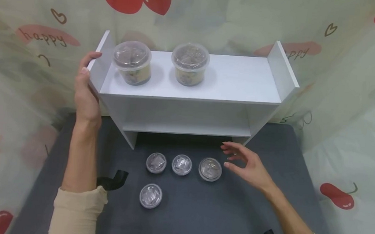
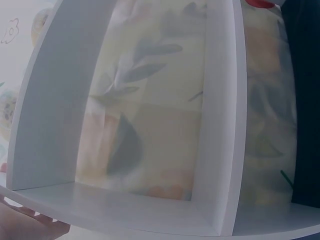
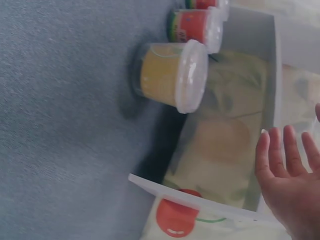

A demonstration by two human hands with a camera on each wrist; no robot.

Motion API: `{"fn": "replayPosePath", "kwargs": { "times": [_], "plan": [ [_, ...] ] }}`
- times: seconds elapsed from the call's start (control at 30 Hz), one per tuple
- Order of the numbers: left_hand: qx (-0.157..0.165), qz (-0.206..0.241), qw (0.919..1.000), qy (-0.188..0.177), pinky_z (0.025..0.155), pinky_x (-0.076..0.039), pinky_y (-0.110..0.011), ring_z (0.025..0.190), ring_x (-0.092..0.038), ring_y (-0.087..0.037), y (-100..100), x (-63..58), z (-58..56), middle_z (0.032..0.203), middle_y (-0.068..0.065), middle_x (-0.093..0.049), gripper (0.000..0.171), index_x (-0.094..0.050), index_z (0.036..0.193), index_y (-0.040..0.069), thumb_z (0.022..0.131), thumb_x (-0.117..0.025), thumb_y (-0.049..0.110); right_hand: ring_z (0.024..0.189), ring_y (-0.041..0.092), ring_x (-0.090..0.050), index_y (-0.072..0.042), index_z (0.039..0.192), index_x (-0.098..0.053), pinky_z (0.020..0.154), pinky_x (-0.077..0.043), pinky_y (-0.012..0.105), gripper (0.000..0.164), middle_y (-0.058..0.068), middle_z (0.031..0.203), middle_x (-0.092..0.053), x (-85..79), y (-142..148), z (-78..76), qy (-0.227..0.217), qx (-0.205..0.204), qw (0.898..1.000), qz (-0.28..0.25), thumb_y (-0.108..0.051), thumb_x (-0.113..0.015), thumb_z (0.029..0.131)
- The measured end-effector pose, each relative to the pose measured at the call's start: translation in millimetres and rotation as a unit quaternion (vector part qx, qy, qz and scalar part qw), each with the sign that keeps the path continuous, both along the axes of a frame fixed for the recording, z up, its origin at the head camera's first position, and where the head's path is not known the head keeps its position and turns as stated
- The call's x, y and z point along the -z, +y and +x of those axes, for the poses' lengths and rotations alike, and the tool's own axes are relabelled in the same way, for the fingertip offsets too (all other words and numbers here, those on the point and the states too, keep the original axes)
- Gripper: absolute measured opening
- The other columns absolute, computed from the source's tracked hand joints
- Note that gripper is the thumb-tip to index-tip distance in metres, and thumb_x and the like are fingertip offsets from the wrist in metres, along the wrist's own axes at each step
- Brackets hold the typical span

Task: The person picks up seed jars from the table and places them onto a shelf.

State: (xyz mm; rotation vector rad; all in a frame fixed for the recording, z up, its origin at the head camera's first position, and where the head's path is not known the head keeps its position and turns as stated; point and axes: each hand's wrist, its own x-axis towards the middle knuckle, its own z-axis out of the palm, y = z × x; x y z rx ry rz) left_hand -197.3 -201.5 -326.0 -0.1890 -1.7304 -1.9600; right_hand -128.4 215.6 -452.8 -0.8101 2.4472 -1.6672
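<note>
My left hand [image 1: 88, 91] grips the left side panel of a white two-tier shelf [image 1: 187, 115], thumb at its front edge. In the left wrist view, fingers [image 2: 35, 225] show beyond that panel. My right hand [image 1: 244, 163] hovers beside a lidded clear tub [image 1: 210, 169], fingers parted and holding nothing. Yellowish contents show through this tub [image 3: 162, 72] in the right wrist view. Left of it stand two smaller lidded cups, a middle cup [image 1: 182, 165] and a left cup [image 1: 156, 163], with another cup [image 1: 150, 196] nearer me.
Two larger lidded tubs, a left one [image 1: 133, 63] and a right one [image 1: 190, 64], stand on the shelf's upper board. The shelf stands at the back of a dark grey table [image 1: 205, 221]. A patterned curtain [image 1: 241, 18] hangs close behind.
</note>
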Motion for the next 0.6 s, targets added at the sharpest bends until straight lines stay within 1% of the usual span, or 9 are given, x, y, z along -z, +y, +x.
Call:
{"fn": "replayPosePath", "kwargs": {
  "times": [0.07,0.17,0.23,0.33,0.37,0.4,0.53,0.6],
  "plan": [
    [0.0,0.002,1.0,-0.001,0.089,-0.034,-0.033,0.117,-0.046,-0.023,-0.5,0.1,0.2,0.135,-0.008,-0.048,0.047,-0.058,0.131,0.02,0.098,-0.027,0.033,0.115,0.032,-0.059,0.001,0.138,-0.051,0.089,-0.05,0.046,0.062,0.019,0.13,-0.06,-1.3,-3.1,2.3,0.002,-0.003,1.0,-0.004,0.012,-0.073,0.082],
    [-0.001,0.003,1.0,-0.003,0.088,-0.035,-0.032,0.115,-0.047,-0.023,-0.8,0.4,0.1,0.134,-0.008,-0.049,0.047,-0.058,0.131,0.02,0.098,-0.027,0.032,0.114,0.031,-0.06,0.006,0.135,-0.051,0.087,-0.051,0.046,0.061,0.025,0.128,-0.059,-3.3,-7.0,5.2,0.012,-0.007,1.0,-0.008,0.014,-0.074,0.079],
    [-0.003,-0.002,1.0,-0.006,0.089,-0.035,-0.032,0.116,-0.047,-0.023,-0.9,0.6,0.1,0.134,-0.008,-0.049,0.047,-0.058,0.131,0.02,0.098,-0.027,0.032,0.113,0.025,-0.061,0.007,0.134,-0.052,0.086,-0.052,0.046,0.062,0.025,0.126,-0.06,-0.8,-8.6,5.5,0.023,-0.009,1.0,-0.008,0.015,-0.075,0.078],
    [-0.004,-0.005,1.0,-0.006,0.09,-0.034,-0.033,0.118,-0.046,-0.023,-0.9,0.7,-0.1,0.136,-0.007,-0.048,0.048,-0.058,0.132,0.02,0.098,-0.027,0.033,0.112,0.018,-0.061,0.007,0.133,-0.053,0.084,-0.052,0.048,0.062,0.023,0.125,-0.061,6.0,-9.8,5.5,0.028,-0.008,1.0,-0.007,0.015,-0.075,0.076],
    [-0.004,-0.008,0.9999,-0.006,0.091,-0.033,-0.033,0.119,-0.045,-0.022,-0.8,0.6,-0.1,0.137,-0.007,-0.047,0.048,-0.058,0.132,0.02,0.098,-0.026,0.034,0.112,0.019,-0.061,0.007,0.133,-0.052,0.084,-0.052,0.049,0.062,0.023,0.125,-0.061,8.3,-10.0,5.7,0.027,-0.006,1.0,-0.006,0.015,-0.076,0.077],
    [-0.005,-0.01,0.9999,-0.006,0.092,-0.033,-0.033,0.12,-0.044,-0.022,-0.6,0.5,0.0,0.137,-0.007,-0.046,0.048,-0.057,0.132,0.02,0.098,-0.026,0.034,0.113,0.023,-0.061,0.008,0.133,-0.053,0.084,-0.052,0.05,0.061,0.022,0.125,-0.061,10.6,-10.1,5.9,0.025,-0.004,1.0,-0.006,0.014,-0.076,0.077],
    [-0.004,-0.007,0.9999,-0.006,0.091,-0.033,-0.033,0.118,-0.045,-0.022,-0.4,0.2,0.5,0.136,-0.007,-0.047,0.048,-0.058,0.132,0.02,0.099,-0.026,0.033,0.116,0.021,-0.06,0.004,0.136,-0.052,0.086,-0.052,0.049,0.064,0.02,0.129,-0.06,36.5,-6.3,1.5,0.009,0.001,1.0,-0.008,0.011,-0.077,0.078],
    [-0.002,0.002,1.0,-0.006,0.089,-0.034,-0.032,0.115,-0.046,-0.022,-0.1,0.4,0.7,0.133,-0.008,-0.048,0.047,-0.058,0.131,0.02,0.099,-0.026,0.032,0.117,0.025,-0.059,0.004,0.137,-0.052,0.087,-0.051,0.05,0.064,0.021,0.13,-0.058,44.3,-6.4,0.7,0.005,0.004,1.0,-0.008,0.012,-0.077,0.078]
  ]
}}
